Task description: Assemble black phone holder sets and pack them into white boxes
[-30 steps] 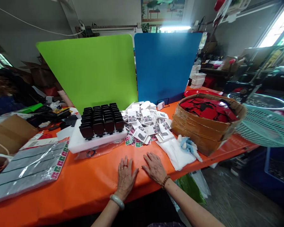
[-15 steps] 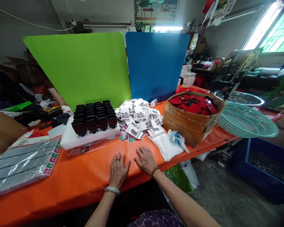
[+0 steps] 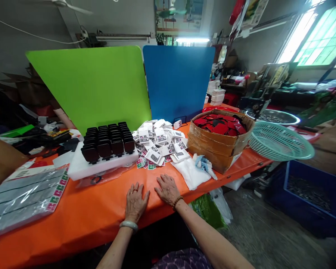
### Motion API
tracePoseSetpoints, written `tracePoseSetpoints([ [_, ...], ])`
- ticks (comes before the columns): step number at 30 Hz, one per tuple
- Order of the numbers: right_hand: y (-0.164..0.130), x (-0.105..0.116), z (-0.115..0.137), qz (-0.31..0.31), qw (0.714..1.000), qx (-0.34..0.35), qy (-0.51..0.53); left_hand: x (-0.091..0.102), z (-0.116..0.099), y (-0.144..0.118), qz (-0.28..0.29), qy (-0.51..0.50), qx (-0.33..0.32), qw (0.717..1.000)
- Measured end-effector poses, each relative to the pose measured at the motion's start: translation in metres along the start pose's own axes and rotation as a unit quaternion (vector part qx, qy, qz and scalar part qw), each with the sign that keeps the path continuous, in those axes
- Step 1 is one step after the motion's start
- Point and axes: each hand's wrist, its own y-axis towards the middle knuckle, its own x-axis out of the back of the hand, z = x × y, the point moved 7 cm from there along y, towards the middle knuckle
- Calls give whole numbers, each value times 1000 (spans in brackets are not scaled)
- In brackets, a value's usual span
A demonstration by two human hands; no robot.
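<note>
My left hand (image 3: 136,201) lies palm down near the front edge of the orange-covered table (image 3: 86,209), its fingers stretched out and nothing in it. Beside it, apart, my right hand (image 3: 168,190) also rests flat on the cover with fingers spread. Beyond both hands spreads a heap of small white printed boxes (image 3: 161,140), with colourful cards (image 3: 151,165) under its near side. To the left, rows of black square-headed pieces (image 3: 109,142) stand upright in a white foam block (image 3: 75,168). Right of my right hand lies a white padded pouch (image 3: 192,175) with a bluish cloth (image 3: 203,163) on it.
A cardboard box (image 3: 212,149) of red and black flat pieces stands at the right, beside a green plastic basket (image 3: 282,144). Green (image 3: 92,86) and blue (image 3: 179,82) panels rise behind. Plastic-wrapped grey sheets (image 3: 25,198) lie left. A blue bin (image 3: 285,201) sits on the floor.
The whole view has shifted slightly, with the scene sitting a little further left and its background lower. Both hands stay flat on the table in the same place.
</note>
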Motion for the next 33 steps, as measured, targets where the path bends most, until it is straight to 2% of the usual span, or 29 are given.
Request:
tracePoseSetpoints([
  [21,2,0,3,-19,1000,5,-23,-11,8,-1,-12,29,-20,999],
  [33,-1,-6,1,-9,1000,3,-12,-6,5,-4,6,6,10,1000],
])
